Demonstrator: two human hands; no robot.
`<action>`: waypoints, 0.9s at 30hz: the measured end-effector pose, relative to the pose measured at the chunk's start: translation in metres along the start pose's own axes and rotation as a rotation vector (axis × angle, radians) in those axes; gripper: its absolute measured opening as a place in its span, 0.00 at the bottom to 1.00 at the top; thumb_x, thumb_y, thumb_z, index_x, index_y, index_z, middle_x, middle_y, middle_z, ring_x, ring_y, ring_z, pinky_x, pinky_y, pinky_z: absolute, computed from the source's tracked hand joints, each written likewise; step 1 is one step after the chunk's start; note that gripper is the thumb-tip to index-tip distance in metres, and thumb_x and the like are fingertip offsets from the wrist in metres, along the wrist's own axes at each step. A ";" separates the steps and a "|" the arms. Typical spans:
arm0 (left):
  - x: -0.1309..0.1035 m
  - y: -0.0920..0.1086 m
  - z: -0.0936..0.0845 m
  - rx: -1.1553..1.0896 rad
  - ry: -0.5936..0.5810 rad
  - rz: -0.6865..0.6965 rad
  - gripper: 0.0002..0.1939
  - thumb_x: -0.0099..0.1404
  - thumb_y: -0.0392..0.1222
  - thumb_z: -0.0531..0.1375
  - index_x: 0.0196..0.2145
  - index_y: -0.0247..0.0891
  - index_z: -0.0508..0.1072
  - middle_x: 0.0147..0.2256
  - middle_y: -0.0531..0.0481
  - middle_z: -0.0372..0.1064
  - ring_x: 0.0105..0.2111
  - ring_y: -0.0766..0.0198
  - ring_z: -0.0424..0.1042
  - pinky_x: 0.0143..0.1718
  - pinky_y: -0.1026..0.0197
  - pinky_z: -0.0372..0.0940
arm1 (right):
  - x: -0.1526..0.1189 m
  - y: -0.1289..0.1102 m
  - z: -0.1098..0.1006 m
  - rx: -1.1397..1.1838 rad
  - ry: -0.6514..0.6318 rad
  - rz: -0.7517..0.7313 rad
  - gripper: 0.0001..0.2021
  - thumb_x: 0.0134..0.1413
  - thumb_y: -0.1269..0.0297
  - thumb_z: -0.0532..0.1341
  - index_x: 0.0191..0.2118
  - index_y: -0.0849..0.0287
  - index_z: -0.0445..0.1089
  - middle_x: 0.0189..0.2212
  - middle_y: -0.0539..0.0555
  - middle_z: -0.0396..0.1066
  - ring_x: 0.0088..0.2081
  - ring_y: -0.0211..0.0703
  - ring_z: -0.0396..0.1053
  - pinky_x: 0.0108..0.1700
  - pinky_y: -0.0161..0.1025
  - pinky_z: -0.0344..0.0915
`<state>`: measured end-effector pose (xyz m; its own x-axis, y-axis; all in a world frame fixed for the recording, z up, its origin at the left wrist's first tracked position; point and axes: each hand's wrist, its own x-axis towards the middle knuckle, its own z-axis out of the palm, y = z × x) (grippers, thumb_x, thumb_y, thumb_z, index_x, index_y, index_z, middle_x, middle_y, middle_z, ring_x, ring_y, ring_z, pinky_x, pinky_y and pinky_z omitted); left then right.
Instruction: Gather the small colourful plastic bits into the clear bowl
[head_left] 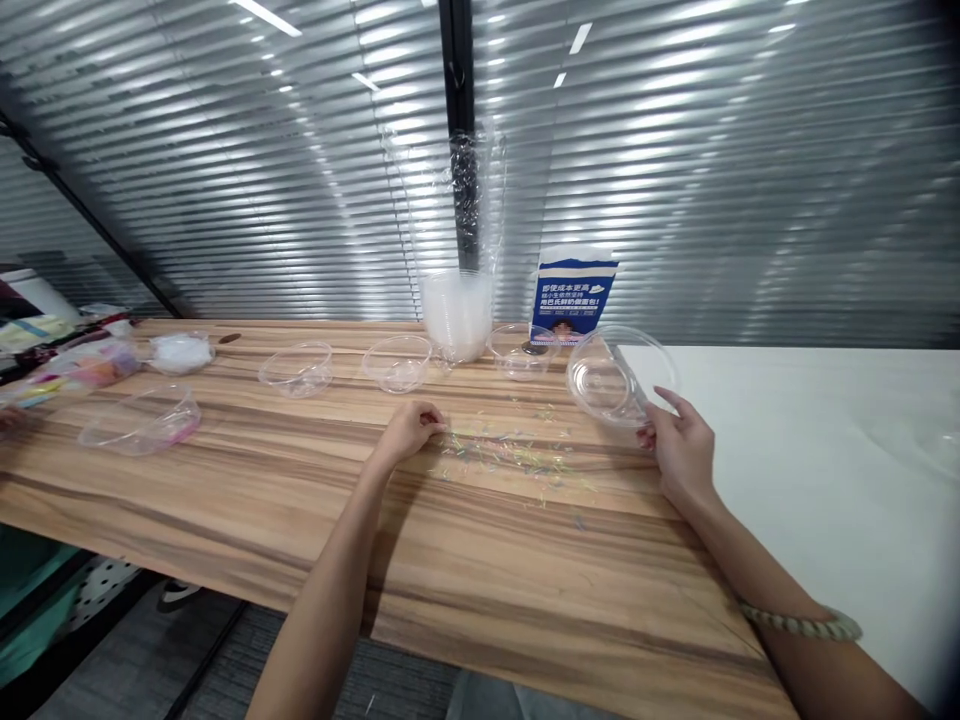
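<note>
My right hand (681, 445) grips the rim of a clear plastic bowl (598, 385), which is tilted above the table by the white surface. Thin little coloured pieces (517, 455), yellow, green and blue, lie scattered on the wood between my two hands. At their left edge, my left hand (414, 430) is closed in a pinch, fingertips at the tabletop. Whether a piece is between those fingertips is too small to tell. Behind the scatter stand more clear bowls, one (523, 355) before the blue package and another (397, 365) farther left.
A stack of clear bowls (457, 315) in a plastic bag stands at the back, left of a blue package (574, 300). Further bowls (296, 370) (142, 425) and a white bundle (180, 352) sit leftward. Another person's hand (11, 420) shows at the far left. A white tabletop (810, 480) adjoins on the right.
</note>
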<state>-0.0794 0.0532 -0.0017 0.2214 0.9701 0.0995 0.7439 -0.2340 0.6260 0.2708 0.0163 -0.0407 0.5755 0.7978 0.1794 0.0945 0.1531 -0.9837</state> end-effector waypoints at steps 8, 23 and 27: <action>0.001 0.004 0.009 0.036 0.001 0.109 0.09 0.53 0.32 0.55 0.27 0.34 0.76 0.29 0.47 0.75 0.31 0.62 0.71 0.34 0.63 0.63 | -0.002 -0.002 0.001 -0.025 -0.010 -0.003 0.27 0.45 0.54 0.62 0.51 0.62 0.67 0.16 0.46 0.64 0.17 0.34 0.59 0.20 0.33 0.58; -0.003 0.009 0.004 0.142 -0.104 0.109 0.09 0.51 0.33 0.56 0.26 0.35 0.76 0.26 0.46 0.73 0.31 0.59 0.71 0.34 0.62 0.63 | -0.001 -0.001 0.000 -0.050 -0.029 -0.013 0.24 0.46 0.55 0.62 0.49 0.62 0.69 0.17 0.47 0.65 0.17 0.35 0.59 0.21 0.34 0.58; -0.003 0.005 0.007 0.205 -0.103 0.145 0.07 0.53 0.32 0.56 0.27 0.35 0.74 0.29 0.46 0.72 0.32 0.60 0.69 0.35 0.63 0.62 | -0.004 -0.005 0.002 -0.063 -0.042 -0.031 0.24 0.46 0.55 0.62 0.49 0.62 0.68 0.17 0.46 0.64 0.17 0.35 0.58 0.21 0.35 0.58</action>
<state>-0.0717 0.0489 -0.0040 0.3900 0.9164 0.0903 0.8097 -0.3880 0.4403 0.2668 0.0132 -0.0369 0.5369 0.8174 0.2088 0.1636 0.1419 -0.9763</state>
